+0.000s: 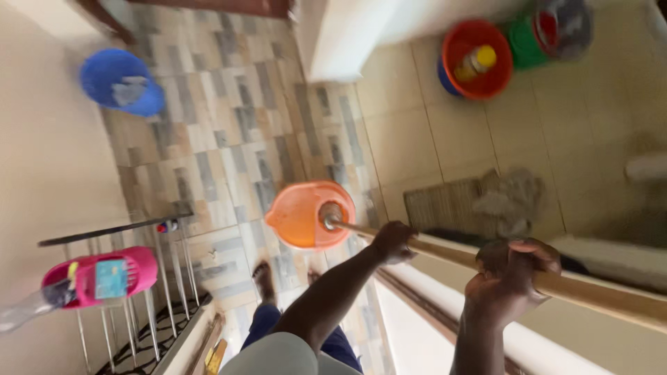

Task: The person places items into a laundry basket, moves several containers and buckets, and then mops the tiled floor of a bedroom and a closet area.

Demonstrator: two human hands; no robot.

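Wooden handle [486, 260] of a long-shafted tool runs slantwise across the lower right of my view, gripped by both hands above a tiled floor [229, 125]. I see the left hand [393, 241] closed around the pole nearer its far end, and the right hand [513, 278] wrapped around it closer to the camera, knuckles uppermost. At the pole's tip a small dark head [330, 212] sits over an orange basin [306, 215] that stands on the floor just beyond the person's bare feet [265, 278]; I cannot tell whether the head touches the basin's inside. Blue trousers [267, 323] show below the arms.

Around the basin, the patterned tiles give way on the right to plain cream tiles [431, 139], where a grey rag [511, 198] lies heaped on a ribbed mat [445, 205] near the pole. Well apart, at the top right, a red bucket [479, 59] holds a yellow-capped bottle [476, 62], with a green bucket [528, 42] just beside it. A blue basin [121, 80] sits at the upper left. At the lower left a metal rack [139, 278] carries a pink basket [104, 278] with a clear plastic bottle [24, 312] jutting from it. A white wall edge [340, 42] juts between the two floor areas, and a pale ledge [431, 305] passes under the pole. The view is blurred, so fine detail is lost.
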